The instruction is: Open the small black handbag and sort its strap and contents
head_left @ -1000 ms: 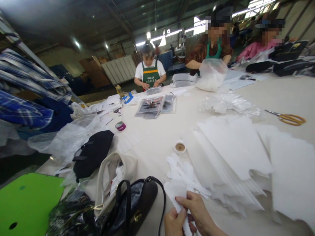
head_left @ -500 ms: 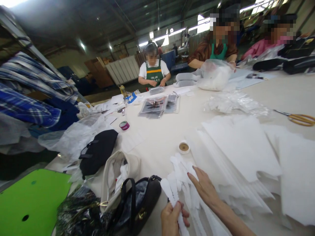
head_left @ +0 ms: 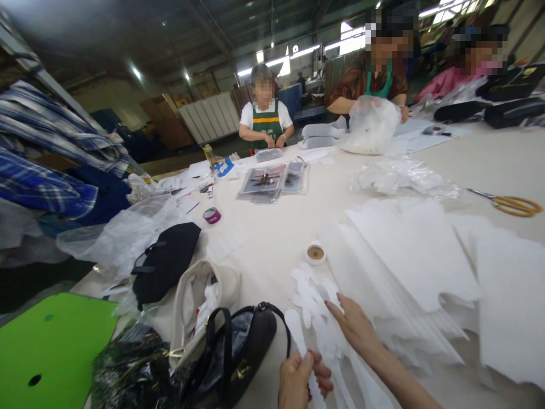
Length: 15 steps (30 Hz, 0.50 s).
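Here's the left hand (head_left: 304, 378), fingers curled tight and pinching a narrow white strip (head_left: 297, 334) that pokes out ahead of its thumb. Just to its right, the right hand (head_left: 356, 326) is spread, fingers extended over a loose pile of white strips (head_left: 307, 291), clasping nothing that I can see. Left of the left hand, a dark handbag (head_left: 259, 339) gapes open, something shiny and grey inside, lining or plastic, can't tell which. Past that, farther left, a cream bag (head_left: 231, 284) stands open with crumpled white material inside and a speck of red. Beyond the right hand, slightly left, a small round tub (head_left: 315, 262) shows brown contents on the surface (head_left: 259, 244). Right of that hand, white sheets (head_left: 409, 244) fan out in layers. Well beyond both hands, a co-worker's clear plastic bag (head_left: 370, 113) bulges with something white.
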Motion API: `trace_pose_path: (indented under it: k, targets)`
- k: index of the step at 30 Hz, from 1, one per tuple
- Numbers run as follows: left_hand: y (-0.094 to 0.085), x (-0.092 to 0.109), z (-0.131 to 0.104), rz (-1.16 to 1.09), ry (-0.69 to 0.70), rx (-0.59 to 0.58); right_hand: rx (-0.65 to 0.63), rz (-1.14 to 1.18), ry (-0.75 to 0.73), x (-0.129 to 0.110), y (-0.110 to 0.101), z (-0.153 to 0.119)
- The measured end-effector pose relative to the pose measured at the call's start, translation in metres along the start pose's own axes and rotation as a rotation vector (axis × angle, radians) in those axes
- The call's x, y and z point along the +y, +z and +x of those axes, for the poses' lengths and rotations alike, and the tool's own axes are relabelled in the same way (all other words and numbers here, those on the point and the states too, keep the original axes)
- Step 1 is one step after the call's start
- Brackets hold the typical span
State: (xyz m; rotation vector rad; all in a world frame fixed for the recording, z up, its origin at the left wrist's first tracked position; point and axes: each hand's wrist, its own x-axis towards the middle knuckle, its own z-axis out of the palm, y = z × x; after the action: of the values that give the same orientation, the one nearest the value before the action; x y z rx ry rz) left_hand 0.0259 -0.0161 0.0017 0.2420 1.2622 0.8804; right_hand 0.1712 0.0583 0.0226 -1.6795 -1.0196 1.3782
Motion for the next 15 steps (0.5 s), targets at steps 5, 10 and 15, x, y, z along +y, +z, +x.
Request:
trace_pose_path:
  k: [5, 10, 15]
  targets:
    - [0.013, 0.003, -0.007, 0.080, 0.050, -0.156, -0.292, 0.093, 0.124, -0.005, 0.020, -0.034]
    - [0.015, 0.000, -0.009, 0.114, -0.006, -0.181, -0.322, 0.244, 0.306, 0.010, 0.048, -0.053]
    - [0.012, -0.007, -0.006, 0.114, 0.014, 0.013, -0.238, 0.208, 0.293, 0.015, 0.050, -0.049]
